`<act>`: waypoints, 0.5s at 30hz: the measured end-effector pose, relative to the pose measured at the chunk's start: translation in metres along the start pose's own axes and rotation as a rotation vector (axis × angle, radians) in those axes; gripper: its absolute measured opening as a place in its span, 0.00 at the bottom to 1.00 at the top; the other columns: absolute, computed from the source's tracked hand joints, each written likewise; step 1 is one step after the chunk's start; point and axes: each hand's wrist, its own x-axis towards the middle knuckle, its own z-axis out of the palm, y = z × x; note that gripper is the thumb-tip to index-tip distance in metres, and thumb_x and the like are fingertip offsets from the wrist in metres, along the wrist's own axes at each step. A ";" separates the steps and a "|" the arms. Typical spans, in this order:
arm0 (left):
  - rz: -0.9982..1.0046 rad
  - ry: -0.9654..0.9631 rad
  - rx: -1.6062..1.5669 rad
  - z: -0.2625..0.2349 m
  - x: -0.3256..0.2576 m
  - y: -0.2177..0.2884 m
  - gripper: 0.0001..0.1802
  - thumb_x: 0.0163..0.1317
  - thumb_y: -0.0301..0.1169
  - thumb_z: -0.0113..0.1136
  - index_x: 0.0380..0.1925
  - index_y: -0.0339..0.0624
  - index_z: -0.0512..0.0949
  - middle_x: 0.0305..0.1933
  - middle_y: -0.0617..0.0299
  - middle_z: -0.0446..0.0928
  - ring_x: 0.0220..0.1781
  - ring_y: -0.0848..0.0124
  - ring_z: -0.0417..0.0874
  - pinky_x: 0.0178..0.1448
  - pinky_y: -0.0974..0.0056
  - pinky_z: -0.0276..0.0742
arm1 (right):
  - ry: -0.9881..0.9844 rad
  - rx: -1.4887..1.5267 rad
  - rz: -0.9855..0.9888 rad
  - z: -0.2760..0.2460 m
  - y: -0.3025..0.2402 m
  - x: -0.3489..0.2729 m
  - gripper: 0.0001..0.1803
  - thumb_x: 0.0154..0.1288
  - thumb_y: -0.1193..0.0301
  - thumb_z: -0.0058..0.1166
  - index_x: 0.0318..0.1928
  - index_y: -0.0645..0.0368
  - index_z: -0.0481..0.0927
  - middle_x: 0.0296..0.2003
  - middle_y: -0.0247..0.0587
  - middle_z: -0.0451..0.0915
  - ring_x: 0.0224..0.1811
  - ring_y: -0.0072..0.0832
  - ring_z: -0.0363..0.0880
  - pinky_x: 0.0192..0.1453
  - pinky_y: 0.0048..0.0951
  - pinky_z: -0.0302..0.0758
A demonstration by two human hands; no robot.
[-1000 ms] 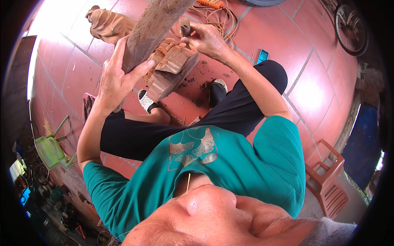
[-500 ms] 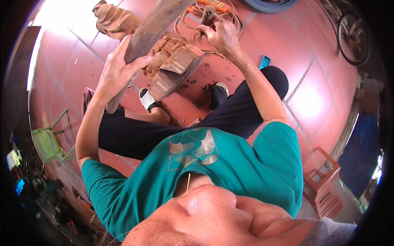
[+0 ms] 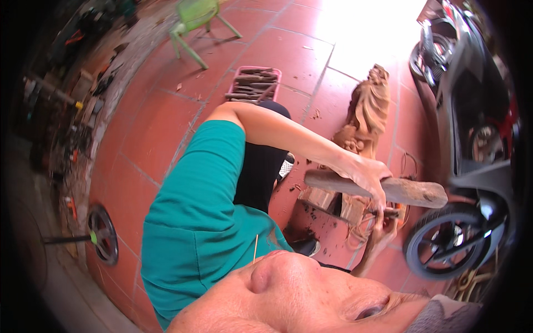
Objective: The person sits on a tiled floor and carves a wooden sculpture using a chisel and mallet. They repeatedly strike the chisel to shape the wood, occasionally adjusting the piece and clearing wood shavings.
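Observation:
My left hand (image 3: 363,173) reaches far to the right, wrapped over a thick, smooth wooden club (image 3: 416,191) that lies nearly level in front of me. Its fingers extend down past the club toward my right hand (image 3: 382,232), which is closed round the short wooden handle of a chisel (image 3: 392,212); the blade cannot be made out. Fingertips of both hands meet or nearly meet at that handle. Below and behind the club lies a carved wooden statue (image 3: 369,111) with draped folds, its blocky base (image 3: 319,198) toward me and partly hidden by my hands.
A pink basket (image 3: 231,83) of long, dark tools stands by my left knee. Farther back is a green chair (image 3: 194,14). A motorbike (image 3: 472,144) stands close on the right. Wood chips (image 3: 302,225) litter the tiled floor, and clutter lines the left wall.
The view has swung leftward, bringing the basket and motorbike in. My hands, apart before, have come together; the club, earlier steeply slanted in my left hand, is now nearly level.

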 end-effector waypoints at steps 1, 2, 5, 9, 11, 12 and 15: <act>-0.014 0.000 -0.025 0.001 0.003 0.000 0.32 0.51 0.40 0.76 0.51 0.31 0.77 0.33 0.58 0.81 0.29 0.71 0.83 0.31 0.64 0.78 | -0.006 0.000 -0.025 -0.001 -0.006 0.000 0.15 0.69 0.77 0.62 0.54 0.68 0.79 0.42 0.40 0.85 0.42 0.26 0.83 0.50 0.29 0.81; -0.027 -0.005 -0.048 0.001 0.007 0.000 0.31 0.49 0.38 0.77 0.50 0.31 0.78 0.33 0.58 0.82 0.29 0.71 0.83 0.30 0.65 0.78 | -0.007 0.000 -0.049 0.000 -0.012 0.002 0.15 0.69 0.77 0.62 0.53 0.68 0.79 0.42 0.41 0.85 0.42 0.26 0.83 0.51 0.28 0.81; 0.167 0.145 -0.059 0.001 0.022 -0.014 0.29 0.46 0.32 0.78 0.47 0.30 0.79 0.35 0.57 0.83 0.27 0.72 0.82 0.28 0.66 0.77 | -0.004 0.049 -0.154 0.016 -0.038 0.009 0.16 0.70 0.76 0.62 0.55 0.69 0.78 0.45 0.42 0.85 0.45 0.26 0.83 0.52 0.28 0.80; 0.125 0.146 -0.314 -0.002 0.017 -0.009 0.31 0.46 0.28 0.76 0.52 0.30 0.77 0.37 0.54 0.84 0.27 0.72 0.84 0.31 0.66 0.80 | -0.072 0.197 -0.218 0.036 -0.062 0.018 0.20 0.71 0.72 0.62 0.58 0.70 0.77 0.47 0.45 0.85 0.47 0.27 0.84 0.52 0.27 0.78; 0.166 0.140 -0.341 -0.003 0.017 -0.009 0.32 0.47 0.27 0.74 0.53 0.28 0.75 0.35 0.56 0.83 0.28 0.72 0.85 0.32 0.67 0.82 | -0.091 0.273 -0.245 0.050 -0.059 0.022 0.19 0.71 0.69 0.63 0.54 0.70 0.78 0.46 0.42 0.84 0.46 0.24 0.83 0.52 0.27 0.77; 0.172 0.141 -0.363 -0.003 0.015 -0.008 0.32 0.47 0.27 0.74 0.53 0.28 0.74 0.34 0.56 0.82 0.29 0.72 0.86 0.32 0.67 0.82 | -0.152 0.305 -0.208 0.051 -0.046 0.025 0.19 0.71 0.69 0.63 0.54 0.70 0.78 0.46 0.41 0.84 0.46 0.24 0.82 0.53 0.27 0.77; 0.197 0.160 -0.419 -0.002 0.016 -0.010 0.31 0.48 0.26 0.73 0.53 0.29 0.74 0.35 0.57 0.82 0.29 0.71 0.86 0.33 0.66 0.82 | -0.243 0.423 -0.188 0.064 -0.040 0.027 0.19 0.70 0.68 0.64 0.53 0.70 0.79 0.45 0.37 0.83 0.48 0.22 0.79 0.54 0.28 0.75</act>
